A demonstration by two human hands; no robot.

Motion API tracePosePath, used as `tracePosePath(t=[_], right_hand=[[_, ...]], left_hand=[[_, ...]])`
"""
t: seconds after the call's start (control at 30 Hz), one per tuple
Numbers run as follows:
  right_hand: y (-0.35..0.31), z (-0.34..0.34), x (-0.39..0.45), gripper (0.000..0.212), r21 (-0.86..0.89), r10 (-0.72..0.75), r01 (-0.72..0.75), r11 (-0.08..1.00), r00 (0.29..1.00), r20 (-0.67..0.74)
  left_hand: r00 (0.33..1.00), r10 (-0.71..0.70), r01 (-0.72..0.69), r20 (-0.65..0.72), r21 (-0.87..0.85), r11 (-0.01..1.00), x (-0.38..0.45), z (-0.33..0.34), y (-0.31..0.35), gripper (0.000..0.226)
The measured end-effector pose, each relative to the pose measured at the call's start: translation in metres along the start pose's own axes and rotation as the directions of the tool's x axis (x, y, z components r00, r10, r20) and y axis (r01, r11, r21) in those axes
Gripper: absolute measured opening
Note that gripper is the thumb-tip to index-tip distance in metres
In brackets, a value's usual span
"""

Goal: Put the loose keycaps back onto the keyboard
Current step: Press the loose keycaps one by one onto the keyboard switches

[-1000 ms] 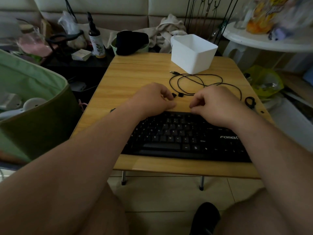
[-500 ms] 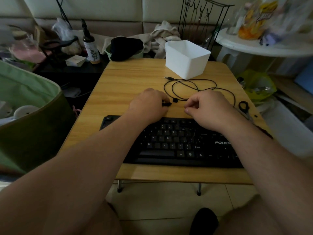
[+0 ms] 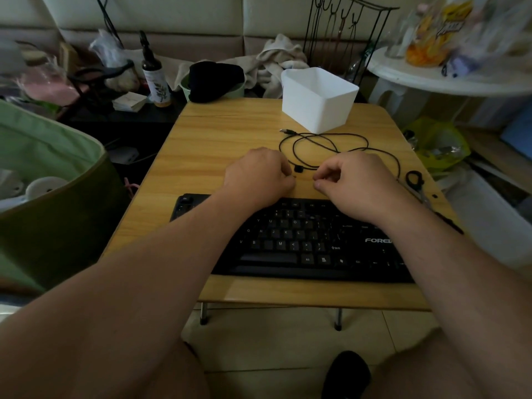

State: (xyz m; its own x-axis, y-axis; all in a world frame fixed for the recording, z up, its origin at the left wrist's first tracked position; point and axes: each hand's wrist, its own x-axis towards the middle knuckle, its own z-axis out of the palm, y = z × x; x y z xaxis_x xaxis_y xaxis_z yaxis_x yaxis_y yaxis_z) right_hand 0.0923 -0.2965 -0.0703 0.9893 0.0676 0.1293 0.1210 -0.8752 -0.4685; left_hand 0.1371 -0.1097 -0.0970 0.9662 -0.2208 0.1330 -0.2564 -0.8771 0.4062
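Between keyboard and cable, mid-tabletop: two bare hands, knuckles up, fingers curled under.

Left hand [image 3: 259,175]: fingers tucked; a dark speck shows at its fingertips, but whether it pinches a keycap I cannot tell.

Right hand [image 3: 352,180]: forefinger and thumb drawn together, as if pinching; nothing visible between them, so its hold is also uncertain.

Loose keycap [image 3: 298,169]: one small black piece, lying on the tabletop between the two hands, just inside a loop of the cable.

Keyboard [image 3: 302,240]: black, set along the near edge of the tabletop [image 3: 218,139], wrists resting over its far rows. Most keys look seated; gaps are too dark to count.

Cable [image 3: 325,142]: thin, black, coiled loosely behind the hands.

White bin [image 3: 319,100]: open-topped, near the far edge.

Black ring tool [image 3: 414,180]: by the right edge, with a tiny dark piece just beyond it, possibly another cap.

Progress, as a judgement: at least one keycap remains to be fitted; work unfinished.
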Motion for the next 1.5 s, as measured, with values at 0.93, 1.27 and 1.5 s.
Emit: tracePosePath(t=[0.93, 1.27, 1.5], right_hand=[[-0.017, -0.016, -0.027, 0.027, 0.221, -0.312, 0.32, 0.921, 0.948, -0.068], [-0.017, -0.017, -0.027, 0.03, 0.211, -0.306, 0.308, 0.928, 0.951, -0.045], [-0.013, -0.014, -0.024, 0.023, 0.208, -0.275, 0.29, 0.934, 0.956, -0.099]], left_hand=[[0.963, 0.099, 0.083, 0.25, -0.628, 0.774, -0.039, -0.035, -0.005, 0.025], [0.96, 0.109, 0.09, 0.257, -0.655, 0.751, -0.038, -0.038, -0.007, 0.02], [0.953, 0.144, 0.099, 0.268, -0.72, 0.687, -0.038, -0.039, -0.007, 0.011]])
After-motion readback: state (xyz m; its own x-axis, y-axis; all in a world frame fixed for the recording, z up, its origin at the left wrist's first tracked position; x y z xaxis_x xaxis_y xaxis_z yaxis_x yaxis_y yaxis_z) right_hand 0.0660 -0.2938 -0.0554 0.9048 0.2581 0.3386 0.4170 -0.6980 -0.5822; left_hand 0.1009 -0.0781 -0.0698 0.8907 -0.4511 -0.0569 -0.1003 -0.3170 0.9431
